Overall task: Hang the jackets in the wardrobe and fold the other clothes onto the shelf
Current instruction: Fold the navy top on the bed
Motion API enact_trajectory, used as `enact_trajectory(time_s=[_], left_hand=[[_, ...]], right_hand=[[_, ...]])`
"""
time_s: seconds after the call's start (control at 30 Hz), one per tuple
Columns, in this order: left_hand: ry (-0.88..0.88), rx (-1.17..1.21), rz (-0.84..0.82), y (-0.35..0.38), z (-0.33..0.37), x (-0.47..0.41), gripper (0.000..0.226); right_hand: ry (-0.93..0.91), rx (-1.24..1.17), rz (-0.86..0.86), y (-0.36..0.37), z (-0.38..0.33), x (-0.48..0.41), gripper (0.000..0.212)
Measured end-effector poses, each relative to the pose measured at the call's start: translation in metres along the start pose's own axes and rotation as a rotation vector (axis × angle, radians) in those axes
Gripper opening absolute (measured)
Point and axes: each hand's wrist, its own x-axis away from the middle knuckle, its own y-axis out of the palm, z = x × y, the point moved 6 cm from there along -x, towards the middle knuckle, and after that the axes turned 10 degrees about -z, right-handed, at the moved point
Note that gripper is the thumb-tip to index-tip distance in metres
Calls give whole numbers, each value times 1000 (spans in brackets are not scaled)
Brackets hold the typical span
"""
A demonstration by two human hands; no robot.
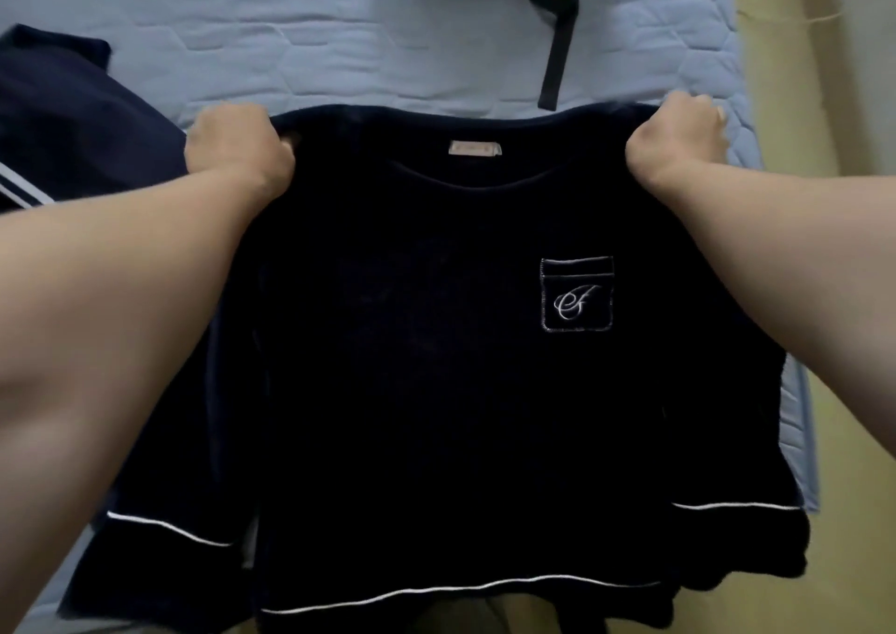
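A dark navy long-sleeved top [436, 367] with white piping on hem and cuffs and an embroidered chest pocket [577, 294] is spread front-up before me, its hem hanging past the near edge of the bed. My left hand [237, 146] grips its left shoulder and my right hand [679, 139] grips its right shoulder, fingers curled into the cloth. A pale label [475, 148] shows inside the neckline.
The bed has a light blue quilted cover [291, 42]. Another navy garment with white stripes [72, 139] lies at the left. A black bag with a dangling strap [552, 27] sits at the far edge. Yellowish floor [848, 391] runs along the right.
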Motion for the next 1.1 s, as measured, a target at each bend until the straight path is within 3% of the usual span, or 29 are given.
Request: enact_trajectory(time_s=[0.1,0.3,0.43,0.5,0.6,0.73,0.8,0.9,0.97,1.03,1.1], left_hand=[[-55,29,13,-4,5,-17,41],[-119,15,41,15,19,-38,39],[-207,94,29,61,38,-40,64],[-218,51,118,83,50,-32,70],[-197,47,275,101,90,7,66],[9,185,277,120,201,114,54],[167,255,229,132,270,187,40],[279,319,34,155,357,293,28],[181,350,-204,176,395,348,45],[28,327,-480,199,417,387,77],[-11,275,-658,214,437,412,101]], right_hand=[[-77,9,41,-2,-18,-20,39],[-168,36,-59,33,-30,-63,39],[-244,90,-165,88,-23,-95,36],[-357,121,-122,117,-16,-103,35],[-465,95,-51,131,-3,-105,38],[-549,-41,-118,105,8,-100,49],[-520,-70,-158,88,30,-91,58],[-301,-180,-357,78,85,-77,70],[-182,-300,-555,81,119,-61,74],[-116,-391,-706,84,146,-43,75],[-37,-495,-846,87,168,-25,74]])
